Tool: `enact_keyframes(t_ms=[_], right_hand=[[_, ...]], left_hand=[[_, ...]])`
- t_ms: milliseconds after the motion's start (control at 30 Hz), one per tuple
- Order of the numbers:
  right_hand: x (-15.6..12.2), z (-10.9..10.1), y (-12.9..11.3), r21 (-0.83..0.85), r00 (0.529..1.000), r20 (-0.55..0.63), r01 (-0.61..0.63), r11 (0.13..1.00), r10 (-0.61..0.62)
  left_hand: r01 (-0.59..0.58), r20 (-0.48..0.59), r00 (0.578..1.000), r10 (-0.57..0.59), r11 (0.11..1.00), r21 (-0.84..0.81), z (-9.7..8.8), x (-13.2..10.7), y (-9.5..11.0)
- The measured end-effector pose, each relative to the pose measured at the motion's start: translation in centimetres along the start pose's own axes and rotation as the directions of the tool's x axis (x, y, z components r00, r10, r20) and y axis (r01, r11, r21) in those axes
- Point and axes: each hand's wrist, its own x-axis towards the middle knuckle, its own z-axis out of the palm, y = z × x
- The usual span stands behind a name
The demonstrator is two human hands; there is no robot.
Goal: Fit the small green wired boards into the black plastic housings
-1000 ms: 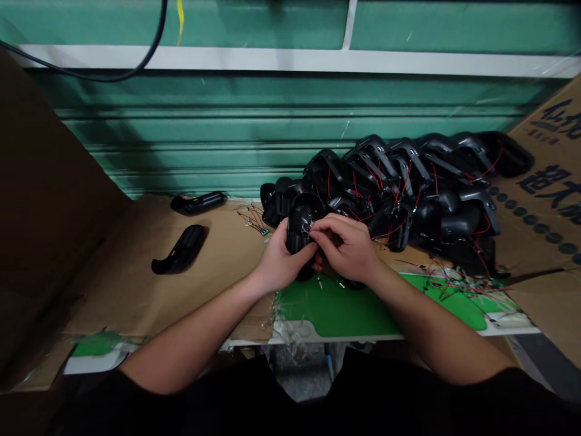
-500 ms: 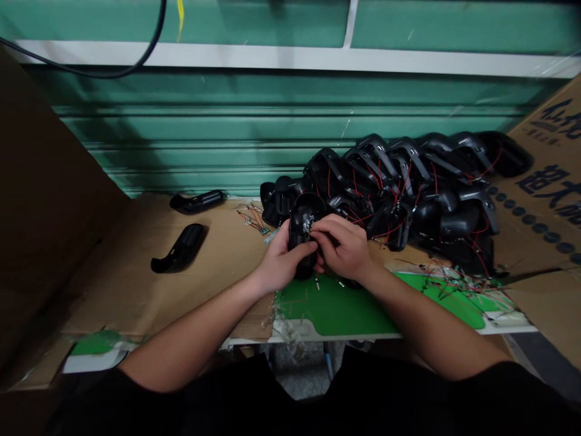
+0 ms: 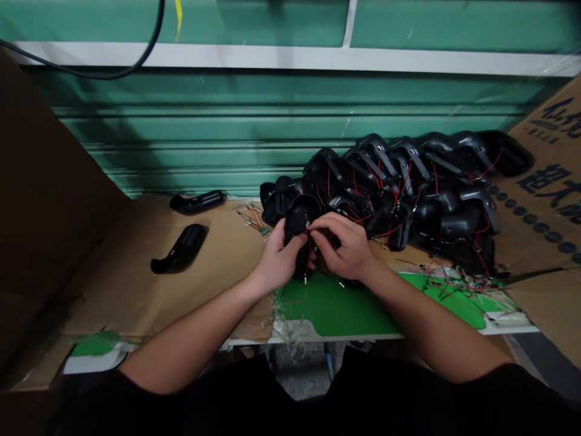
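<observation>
The person's left hand (image 3: 281,257) wraps around a black plastic casing (image 3: 296,227), its fingers curled closed over the side and holding it upright just above a green cutting mat (image 3: 336,309). The right hand (image 3: 345,245) sits tight beside it, with its fingertips (image 3: 315,225) pinched narrow at the casing's edge, where thin red wires (image 3: 309,249) come out; the spot is too small to tell whether they grip a wire. Small white bits (image 3: 341,284) lie on the mat just below the hands, and a tangle of thin wires (image 3: 458,286) lies across its right end. To the left, on a sheet of brown cardboard (image 3: 122,297), a small green circuit board (image 3: 264,231) with wires attached lies near the hands, and two loose black casings (image 3: 179,248) rest well apart from them. Right behind the hands, a heap of matching black casings (image 3: 399,181) with red wires is piled against a green corrugated shutter (image 3: 272,130). A printed carton (image 3: 544,175) leans at the far right.
</observation>
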Motion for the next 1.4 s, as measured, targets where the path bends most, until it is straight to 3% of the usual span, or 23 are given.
enact_keyframes(t_ms=[100,233,400,800,900,1000,1100,1167,1400], right_hand=[[-0.1,0.4,-0.4,0.101,0.974,-0.029,-0.220,0.970,0.224],[-0.1,0.9,-0.7,0.351,0.876,0.040,-0.463,0.814,0.481],[0.1,1.0,-0.8,0.427,0.854,0.121,-0.504,0.750,0.505],[0.0,0.8,-1.0,0.381,0.879,0.110,-0.469,0.797,0.464],[-0.2,0.8,-1.3,0.284,0.909,-0.042,-0.388,0.877,0.416],[-0.2,0.4,-1.6,0.063,0.970,-0.169,-0.168,0.984,0.176],[0.0,0.1,-1.7,-0.090,0.986,-0.119,0.106,0.990,-0.116],[0.0,0.0,-1.5,-0.144,0.973,-0.081,0.205,0.968,-0.218],[-0.6,0.7,-0.8,-0.234,0.966,-0.028,0.244,0.941,-0.257]], left_hand=[[0.027,0.048,0.999,-0.026,1.000,-0.014,-0.1,0.0,0.0],[-0.014,0.043,0.999,0.015,1.000,-0.023,-0.1,0.0,-0.2],[-0.088,0.058,0.995,0.085,0.994,0.057,-0.4,0.1,-0.9],[-0.186,0.099,0.980,0.175,0.976,0.110,-1.1,0.3,-1.7],[-0.166,0.079,0.984,0.161,0.984,0.070,-1.1,0.3,-1.7],[-0.149,0.059,0.988,0.146,0.988,0.038,-1.1,0.3,-1.5],[-0.146,0.083,0.986,0.143,0.989,0.026,-1.0,0.3,-1.1],[-0.148,0.096,0.985,0.145,0.989,0.028,-0.8,0.2,-0.9],[-0.139,0.089,0.987,0.135,0.989,0.044,-0.3,-0.2,-1.0]])
